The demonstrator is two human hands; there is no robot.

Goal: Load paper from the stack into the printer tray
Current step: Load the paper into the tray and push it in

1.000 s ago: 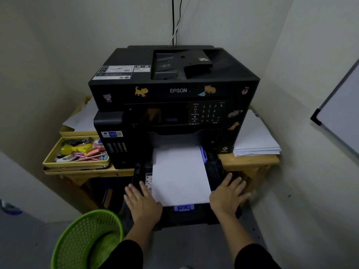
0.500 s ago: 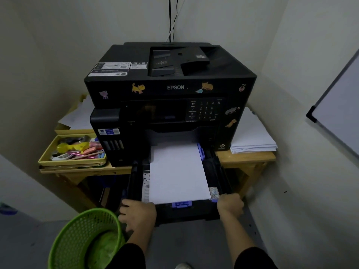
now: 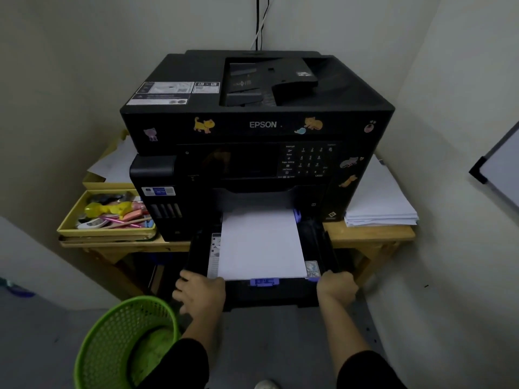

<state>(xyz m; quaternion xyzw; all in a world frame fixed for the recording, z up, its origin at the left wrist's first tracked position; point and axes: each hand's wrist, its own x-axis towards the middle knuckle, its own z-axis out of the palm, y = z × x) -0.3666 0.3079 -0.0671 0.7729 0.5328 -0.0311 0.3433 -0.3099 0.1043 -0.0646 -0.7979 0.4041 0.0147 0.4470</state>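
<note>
The left hand [image 3: 200, 293] and right hand [image 3: 337, 287] curl round the front corners of the pulled-out black plastic tray [image 3: 269, 297], where white paper sheets [image 3: 261, 242] lie. The black printer [image 3: 258, 108] reads "EPSON"; a white paper stack [image 3: 379, 197] rests on the wooden bench [image 3: 370, 235] beside it.

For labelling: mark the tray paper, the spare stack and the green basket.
tray paper [image 3: 261, 245], head view, top sheet's middle.
spare stack [image 3: 384, 197], head view, top sheet.
green basket [image 3: 123, 318], head view, mesh wall.
</note>
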